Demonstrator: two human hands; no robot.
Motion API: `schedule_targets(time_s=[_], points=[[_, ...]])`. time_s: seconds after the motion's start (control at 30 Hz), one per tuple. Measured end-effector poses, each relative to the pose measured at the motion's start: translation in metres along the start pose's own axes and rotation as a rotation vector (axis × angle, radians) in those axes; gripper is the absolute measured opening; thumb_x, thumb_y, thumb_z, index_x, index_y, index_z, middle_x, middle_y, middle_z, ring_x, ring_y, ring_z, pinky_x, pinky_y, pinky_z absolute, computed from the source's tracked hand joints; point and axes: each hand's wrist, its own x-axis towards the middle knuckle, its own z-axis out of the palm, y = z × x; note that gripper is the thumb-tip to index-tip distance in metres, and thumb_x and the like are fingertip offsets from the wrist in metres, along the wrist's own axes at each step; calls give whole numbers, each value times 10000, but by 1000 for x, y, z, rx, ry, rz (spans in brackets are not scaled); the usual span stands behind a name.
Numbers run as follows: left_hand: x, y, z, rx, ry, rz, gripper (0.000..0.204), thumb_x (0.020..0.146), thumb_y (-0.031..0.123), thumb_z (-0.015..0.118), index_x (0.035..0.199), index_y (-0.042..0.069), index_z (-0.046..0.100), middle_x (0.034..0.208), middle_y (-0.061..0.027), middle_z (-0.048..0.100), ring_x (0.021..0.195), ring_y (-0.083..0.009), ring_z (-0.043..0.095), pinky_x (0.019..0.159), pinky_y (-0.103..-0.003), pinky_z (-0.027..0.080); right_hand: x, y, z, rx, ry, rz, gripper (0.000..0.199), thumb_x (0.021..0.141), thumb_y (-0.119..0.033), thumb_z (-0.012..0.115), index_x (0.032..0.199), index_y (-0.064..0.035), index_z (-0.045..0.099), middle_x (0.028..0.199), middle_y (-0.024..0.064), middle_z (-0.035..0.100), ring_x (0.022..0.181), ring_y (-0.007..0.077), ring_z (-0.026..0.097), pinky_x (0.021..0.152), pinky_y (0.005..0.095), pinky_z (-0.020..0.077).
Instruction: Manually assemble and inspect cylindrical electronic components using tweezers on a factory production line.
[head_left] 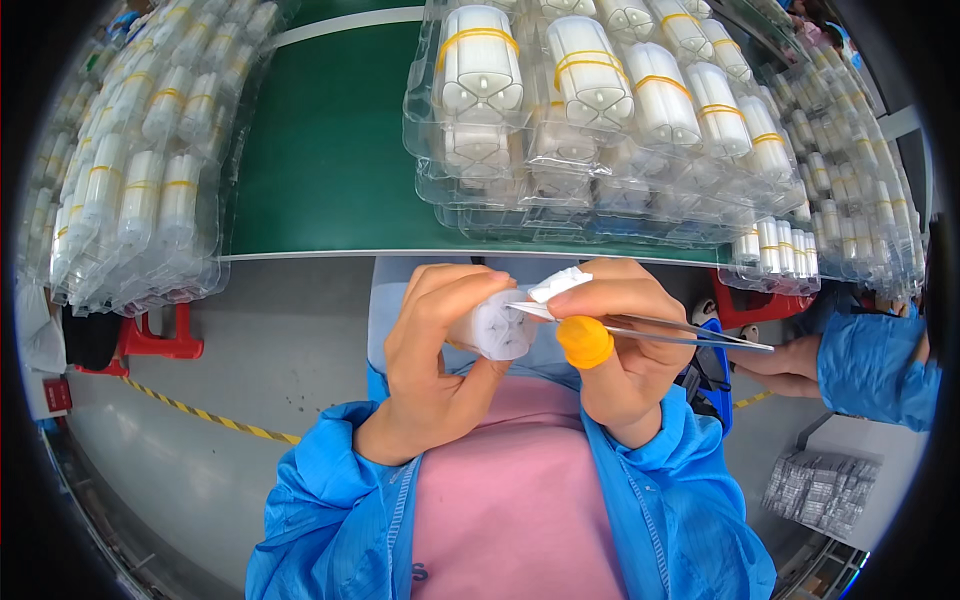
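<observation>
My left hand (435, 360) grips a white bundle of plastic tubes (495, 325), its end turned toward me. My right hand (625, 345) holds metal tweezers (680, 335) whose tips touch the bundle's end face. An orange rubber cot (585, 342) covers the right thumb, and a small piece of white paper (560, 283) sits at the fingertips just above the bundle. Both hands are raised in front of my chest, over a pink top and blue coat sleeves.
A green conveyor belt (320, 150) runs ahead. Stacked clear trays of white tube bundles with yellow bands (600, 110) stand on the right, more trays (130, 190) on the left. Another person's hand and blue sleeve (860, 365) reach in at right. A red stool (160, 340) stands below left.
</observation>
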Motion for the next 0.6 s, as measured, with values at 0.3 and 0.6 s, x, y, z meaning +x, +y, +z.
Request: schedule_targets(time_s=[0.3,0.6], points=[[-1,2,4,-58,68,-99,478,670,-65,699,1116,4,539,1017,-162,580,904,-283,565,758,-329,458,-1,4,-1,-8,-8,10,157,752,-46,703,898,5,672,844,120,669,753,206,638,661,268,499],[-1,2,3,-67,68,-98,473,672,-65,698,1112,-2,537,1013,-165,579,904,-282,565,757,-325,456,0,4,-2,-1,-23,7,168,756,-38,697,916,5,670,845,127,668,754,202,638,662,269,499]])
